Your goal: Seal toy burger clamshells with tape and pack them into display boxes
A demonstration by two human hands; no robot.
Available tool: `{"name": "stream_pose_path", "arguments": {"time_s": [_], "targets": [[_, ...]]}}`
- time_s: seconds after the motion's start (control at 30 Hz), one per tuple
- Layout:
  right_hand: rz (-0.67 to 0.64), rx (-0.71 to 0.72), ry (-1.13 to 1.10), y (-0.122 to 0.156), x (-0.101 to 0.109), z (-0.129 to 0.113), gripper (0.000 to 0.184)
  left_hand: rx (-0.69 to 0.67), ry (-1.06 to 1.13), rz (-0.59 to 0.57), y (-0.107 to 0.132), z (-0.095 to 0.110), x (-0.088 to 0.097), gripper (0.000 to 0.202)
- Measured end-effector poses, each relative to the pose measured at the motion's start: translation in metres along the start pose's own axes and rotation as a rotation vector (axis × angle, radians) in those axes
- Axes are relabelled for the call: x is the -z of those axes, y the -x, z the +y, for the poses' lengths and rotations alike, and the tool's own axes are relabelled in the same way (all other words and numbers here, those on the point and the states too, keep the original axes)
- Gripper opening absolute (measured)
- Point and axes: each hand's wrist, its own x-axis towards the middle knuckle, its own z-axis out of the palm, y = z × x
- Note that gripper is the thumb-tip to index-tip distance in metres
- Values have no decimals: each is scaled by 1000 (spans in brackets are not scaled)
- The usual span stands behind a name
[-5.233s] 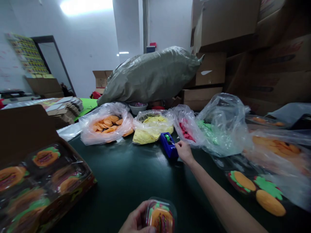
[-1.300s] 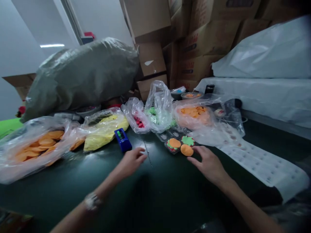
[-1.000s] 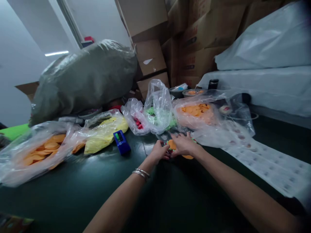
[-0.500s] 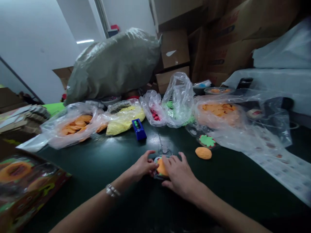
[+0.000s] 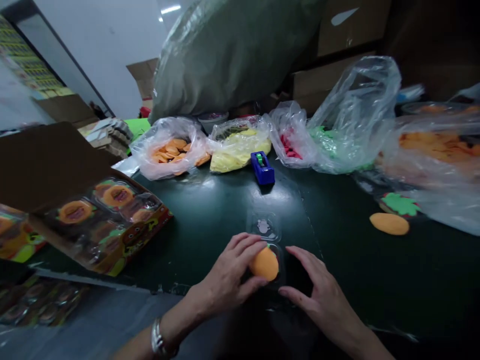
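Observation:
A toy burger with a round orange bun top (image 5: 265, 264) and a bit of green at its edge sits at the lower middle. Beneath it is a clear plastic clamshell box (image 5: 279, 252), its lid (image 5: 263, 225) folded back flat on the dark table. My left hand (image 5: 232, 270) curls around the burger's left side, fingers above and thumb below. To the right, my right hand (image 5: 318, 290) is apart from the burger, thumb and fingers spread with nothing between them. The box's lower part is partly hidden.
An open carton (image 5: 112, 225) of packed toy burgers stands left. Beyond my hands are a blue tape dispenser (image 5: 263, 168) and bags of orange pieces (image 5: 170, 150), yellow pieces (image 5: 240, 147) and red pieces (image 5: 290, 145). An orange oval piece (image 5: 389, 223) lies right, beside a green leaf-shaped piece (image 5: 400, 204).
The view has swung left, showing more of the carton. My right hand has come off the burger and moved right; my left hand now lies around it.

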Motion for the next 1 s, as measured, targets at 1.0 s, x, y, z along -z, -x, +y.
{"name": "stream_pose_path", "arguments": {"time_s": [1.0], "targets": [[92,236,-5,0,-5,-6,39,1,151,162,2,-23,-18,37]]}}
